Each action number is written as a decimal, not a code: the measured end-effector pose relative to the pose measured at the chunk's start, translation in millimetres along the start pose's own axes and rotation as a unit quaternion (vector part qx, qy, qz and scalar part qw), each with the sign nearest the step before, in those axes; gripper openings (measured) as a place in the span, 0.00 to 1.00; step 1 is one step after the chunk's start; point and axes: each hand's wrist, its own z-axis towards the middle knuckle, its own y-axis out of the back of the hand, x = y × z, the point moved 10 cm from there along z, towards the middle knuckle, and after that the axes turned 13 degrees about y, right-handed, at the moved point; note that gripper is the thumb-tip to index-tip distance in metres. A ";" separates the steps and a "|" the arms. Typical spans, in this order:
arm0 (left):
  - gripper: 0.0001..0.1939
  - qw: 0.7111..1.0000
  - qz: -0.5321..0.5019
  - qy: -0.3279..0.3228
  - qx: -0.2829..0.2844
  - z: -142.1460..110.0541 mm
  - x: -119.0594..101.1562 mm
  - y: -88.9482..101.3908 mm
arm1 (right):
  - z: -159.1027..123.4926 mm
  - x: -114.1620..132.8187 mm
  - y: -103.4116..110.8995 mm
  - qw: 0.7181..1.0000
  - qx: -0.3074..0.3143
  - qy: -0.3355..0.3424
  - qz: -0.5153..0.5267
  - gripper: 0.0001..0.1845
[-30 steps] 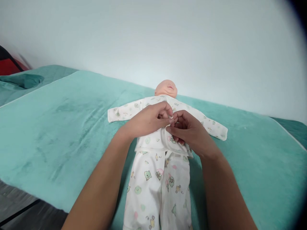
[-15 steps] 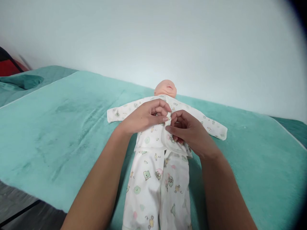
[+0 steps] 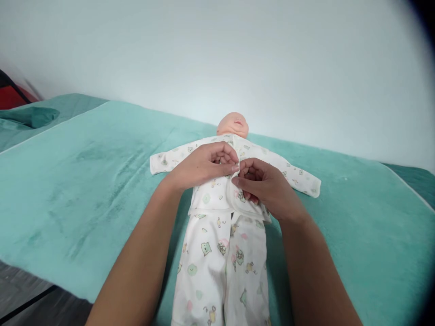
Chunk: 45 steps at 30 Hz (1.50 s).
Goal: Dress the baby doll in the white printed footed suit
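A baby doll lies face up on a teal blanket, dressed in a white printed shirt and matching trousers. Over the doll's chest, my left hand pinches the left front edge of the shirt with curled fingers. My right hand pinches the right front edge, fingertips touching those of the left. The shirt's sleeves lie spread out to both sides. The lower right shirt flap is folded open.
A pale wall rises behind the bed. A second teal-covered surface with a folded teal cloth lies at the far left, with something red behind it. Dark floor shows at the lower left.
Both hands have shifted slightly down the shirt front, keeping their pinch at the opening. The doll has not moved.
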 end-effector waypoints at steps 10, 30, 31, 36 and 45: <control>0.08 1.000 0.017 0.013 -0.014 0.3 0.7 0.4 | 0.6 0.4 1.5 1.000 -0.005 0.003 -0.013 0.12; 0.06 1.000 0.010 0.007 0.001 -3.1 -0.7 2.6 | 1.1 3.1 1.9 1.000 -0.018 0.006 0.009 0.11; 0.06 1.000 0.007 0.005 0.005 -3.1 -0.8 2.3 | 1.2 2.6 2.0 1.000 -0.018 0.006 0.011 0.10; 0.07 1.000 0.010 0.006 0.015 -2.2 -0.1 0.4 | 1.8 -0.5 2.7 1.000 -0.021 0.004 0.011 0.08; 0.06 1.000 0.024 0.010 0.015 -3.3 -0.7 -0.9 | 2.7 -1.2 3.9 0.999 -0.035 -0.001 0.014 0.11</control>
